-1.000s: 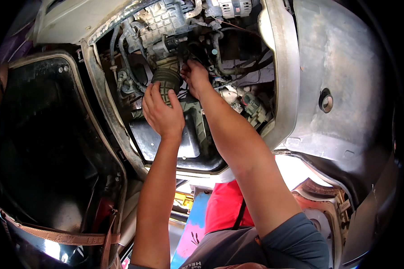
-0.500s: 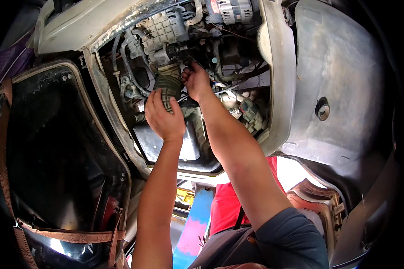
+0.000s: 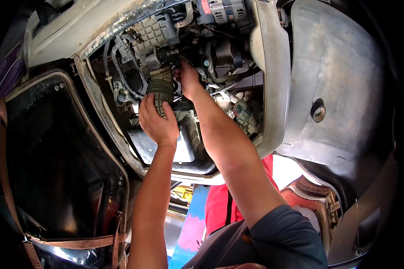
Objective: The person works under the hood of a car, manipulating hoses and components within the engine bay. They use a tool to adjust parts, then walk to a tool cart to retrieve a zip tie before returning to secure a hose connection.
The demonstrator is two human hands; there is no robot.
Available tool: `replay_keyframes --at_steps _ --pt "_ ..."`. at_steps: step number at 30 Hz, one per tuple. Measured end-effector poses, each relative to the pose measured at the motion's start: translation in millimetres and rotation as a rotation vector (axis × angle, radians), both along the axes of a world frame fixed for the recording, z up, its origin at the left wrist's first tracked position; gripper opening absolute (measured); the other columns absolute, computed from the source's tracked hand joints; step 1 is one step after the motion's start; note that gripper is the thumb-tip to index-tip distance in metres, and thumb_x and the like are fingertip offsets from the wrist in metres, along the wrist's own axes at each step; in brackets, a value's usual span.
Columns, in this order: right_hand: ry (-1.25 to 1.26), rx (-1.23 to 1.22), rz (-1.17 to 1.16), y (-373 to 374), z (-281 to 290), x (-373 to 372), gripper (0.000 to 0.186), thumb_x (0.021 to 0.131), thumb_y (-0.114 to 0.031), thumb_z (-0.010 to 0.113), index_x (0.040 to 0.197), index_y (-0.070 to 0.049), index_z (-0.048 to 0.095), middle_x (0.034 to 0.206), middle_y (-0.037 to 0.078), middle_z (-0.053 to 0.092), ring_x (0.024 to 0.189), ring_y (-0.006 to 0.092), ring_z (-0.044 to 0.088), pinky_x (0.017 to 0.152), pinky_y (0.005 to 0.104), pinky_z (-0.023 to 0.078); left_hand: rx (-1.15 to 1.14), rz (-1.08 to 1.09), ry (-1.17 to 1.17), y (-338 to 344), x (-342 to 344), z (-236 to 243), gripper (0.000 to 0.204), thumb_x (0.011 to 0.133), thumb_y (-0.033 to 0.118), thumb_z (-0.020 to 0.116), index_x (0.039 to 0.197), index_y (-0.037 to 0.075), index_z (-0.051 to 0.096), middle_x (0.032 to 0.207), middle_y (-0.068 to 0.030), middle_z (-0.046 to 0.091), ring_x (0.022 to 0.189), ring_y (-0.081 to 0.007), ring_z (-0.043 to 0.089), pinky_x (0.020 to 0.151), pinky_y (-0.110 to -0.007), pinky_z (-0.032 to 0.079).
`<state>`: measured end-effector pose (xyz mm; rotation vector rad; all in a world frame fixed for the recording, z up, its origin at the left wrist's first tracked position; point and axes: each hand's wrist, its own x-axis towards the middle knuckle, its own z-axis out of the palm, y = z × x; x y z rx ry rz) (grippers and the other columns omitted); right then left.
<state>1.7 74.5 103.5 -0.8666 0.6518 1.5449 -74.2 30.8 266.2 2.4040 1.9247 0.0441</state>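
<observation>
So the ribbed rubber hose (image 3: 160, 88) sits up in the engine bay, dark green-grey, running from the metal housing (image 3: 155, 33) at about 12 o'clock down toward the left hand (image 3: 157, 122). That hand is right under it at 6 o'clock, fingers wrapped around the hose's lower end, thumb on the right side. The right hand (image 3: 189, 80) is just beside the hose at 3 o'clock, up near where the hose joins the housing; its fingertips are tucked in behind parts, so I can't tell if they're pinching anything or just pressing.

Below the left hand there's a shiny metal pan (image 3: 184, 150). Out at 9 o'clock is a black panel (image 3: 54, 170) with a tan strap (image 3: 6, 179) across it, and at 3 o'clock the grey wheel-arch liner (image 3: 341, 89). A red cloth (image 3: 220, 206) shows at 6 o'clock.
</observation>
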Motion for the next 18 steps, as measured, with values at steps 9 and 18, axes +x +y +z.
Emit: replay_keyframes --at_steps 9,18 --pt "-0.059 -0.085 -0.064 7 16 0 0.030 0.095 -0.031 0.054 0.109 -0.006 0.062 0.092 0.002 0.059 0.080 0.0155 0.054 0.080 0.0329 0.046 0.020 -0.025 -0.021 2 -3 -2 0.040 0.091 0.024 0.058 0.126 0.004 0.056 0.131 -0.0152 0.054 0.123 -0.0367 0.048 0.104 -0.047 0.035" --pt "-0.028 -0.009 -0.208 13 5 -10 0.034 0.099 -0.029 0.049 0.121 -0.006 0.059 0.117 0.008 0.063 0.108 0.0221 0.054 0.103 0.0355 0.036 0.007 0.007 -0.014 1 -5 -1 0.041 0.090 0.025 0.059 0.126 0.006 0.056 0.133 -0.0144 0.054 0.124 -0.0355 0.048 0.105 -0.047 0.035"
